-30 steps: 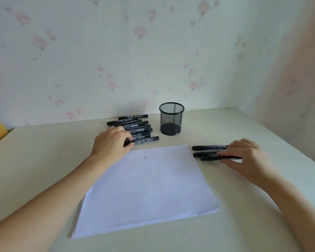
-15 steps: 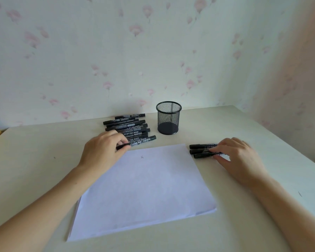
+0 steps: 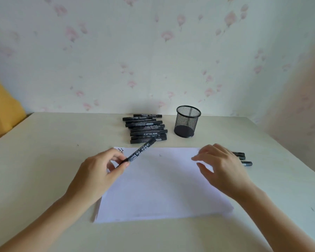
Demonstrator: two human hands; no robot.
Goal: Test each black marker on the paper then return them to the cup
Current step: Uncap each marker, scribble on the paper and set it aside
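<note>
A person's left hand pinches one black marker between thumb and curled fingers, holding it slanted above the far left corner of the white paper, its far end pointing up toward the pile of markers. The right hand hovers over the paper's right edge with fingers loosely spread and bent, holding nothing. Just past its knuckles, three more markers lie side by side on the table, partly hidden by the hand. The paper lies flat in the middle of the table, nearer its front edge, with small dark marks near its far left corner and one faint mark near the middle of its far edge. The pile lies in rough rows just beyond the paper's far edge. To the right of the pile, apart from it, a black mesh cup stands upright near the table's back edge, with no marker visible in it. Behind the table rises a pale wall patterned with pink flowers.
</note>
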